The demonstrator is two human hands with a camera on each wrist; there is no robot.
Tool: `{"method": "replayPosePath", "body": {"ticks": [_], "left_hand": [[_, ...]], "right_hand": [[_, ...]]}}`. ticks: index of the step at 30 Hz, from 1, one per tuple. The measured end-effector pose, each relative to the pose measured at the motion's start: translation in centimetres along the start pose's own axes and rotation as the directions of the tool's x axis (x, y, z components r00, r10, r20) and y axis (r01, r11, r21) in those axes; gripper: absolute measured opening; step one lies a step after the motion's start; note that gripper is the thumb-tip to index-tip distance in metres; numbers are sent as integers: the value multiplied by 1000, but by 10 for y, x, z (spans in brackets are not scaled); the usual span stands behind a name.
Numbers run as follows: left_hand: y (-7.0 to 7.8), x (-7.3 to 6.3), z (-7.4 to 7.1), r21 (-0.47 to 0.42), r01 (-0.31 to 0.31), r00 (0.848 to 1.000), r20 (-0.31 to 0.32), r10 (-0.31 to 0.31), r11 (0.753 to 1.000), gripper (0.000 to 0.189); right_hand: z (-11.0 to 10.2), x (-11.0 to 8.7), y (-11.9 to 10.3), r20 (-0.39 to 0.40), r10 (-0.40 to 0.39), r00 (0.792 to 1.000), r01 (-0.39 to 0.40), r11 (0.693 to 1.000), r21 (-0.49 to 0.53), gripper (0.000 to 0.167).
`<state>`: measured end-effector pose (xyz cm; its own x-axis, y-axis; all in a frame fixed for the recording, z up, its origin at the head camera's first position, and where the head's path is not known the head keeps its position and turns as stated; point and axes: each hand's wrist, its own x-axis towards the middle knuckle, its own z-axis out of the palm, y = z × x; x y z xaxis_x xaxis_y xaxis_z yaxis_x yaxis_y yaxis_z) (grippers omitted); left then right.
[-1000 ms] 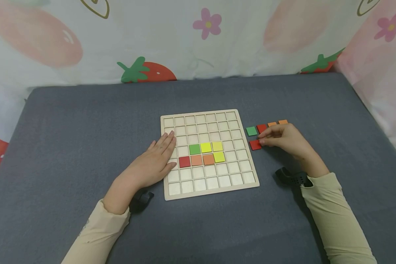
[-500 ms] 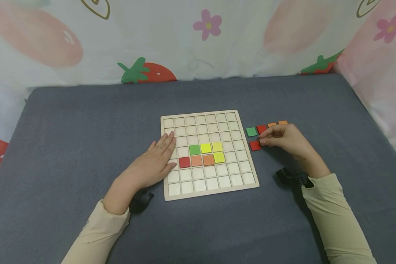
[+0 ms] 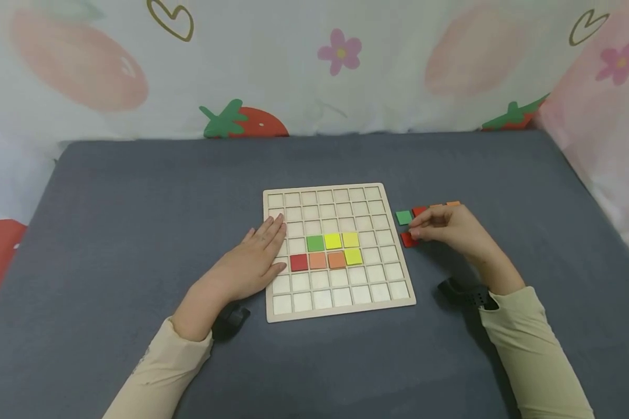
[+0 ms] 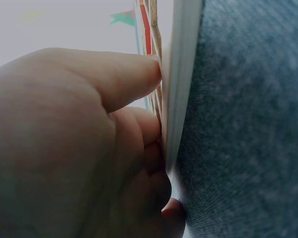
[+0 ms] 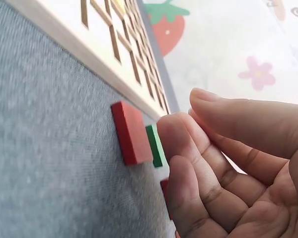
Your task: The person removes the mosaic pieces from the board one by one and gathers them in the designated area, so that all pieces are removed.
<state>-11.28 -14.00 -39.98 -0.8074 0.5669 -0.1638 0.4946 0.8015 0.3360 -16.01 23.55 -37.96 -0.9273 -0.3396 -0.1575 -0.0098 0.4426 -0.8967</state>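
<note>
R hand [image 3: 453,230] just edged twd board [image 3: 360,295], now closer over nearer red tile [image 3: 409,241] on table [image 3: 335,372] beside it; fingers [image 5: 178,136] half-curled, tips nearly together, nothing visibly held; L hand [image 3: 251,262] flat on board's L edge.

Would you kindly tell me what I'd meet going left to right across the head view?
Left hand, red tile on the board, two adjacent orange tiles, nearest yellow tile, loose green tile, right hand.
</note>
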Motion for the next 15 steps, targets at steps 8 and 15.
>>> {"method": "replayPosePath", "body": {"ticks": [8,15], "left_hand": [[2,0,0,-2,7,1000,3,-7,1000,68],[3,-1,-2,3,0,1000,-14,0,1000,67]], "right_hand": [[11,4,-9,20,14,1000,-15,1000,17,25],[24,15,-18,52,5,999,-4,1000,-12,23]]}}
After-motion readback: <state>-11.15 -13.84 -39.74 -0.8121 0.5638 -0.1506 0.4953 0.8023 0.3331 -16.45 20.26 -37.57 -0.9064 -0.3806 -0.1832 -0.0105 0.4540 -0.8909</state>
